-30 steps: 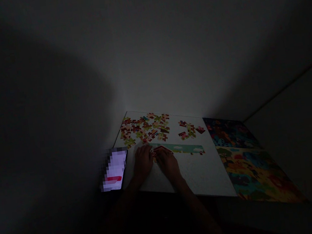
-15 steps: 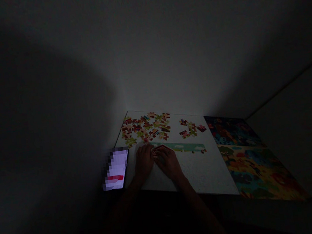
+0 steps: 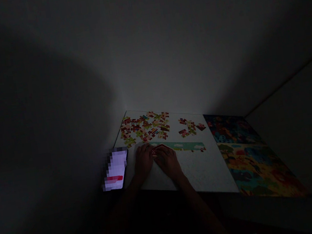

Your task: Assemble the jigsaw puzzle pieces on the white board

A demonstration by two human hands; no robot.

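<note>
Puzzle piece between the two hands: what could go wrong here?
The room is very dark, so the red piece may be misread and pressed in wrongly. The left hand and right hand cover the joined strip and might shift it. The phone sits at the board's edge; an elbow may knock it.

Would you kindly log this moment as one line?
left hand on white board | right hand on red piece | loose pieces beyond

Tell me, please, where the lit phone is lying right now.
In the head view the phone lies screen-up just off the left edge of the white puzzle board, close beside the left hand.
</note>
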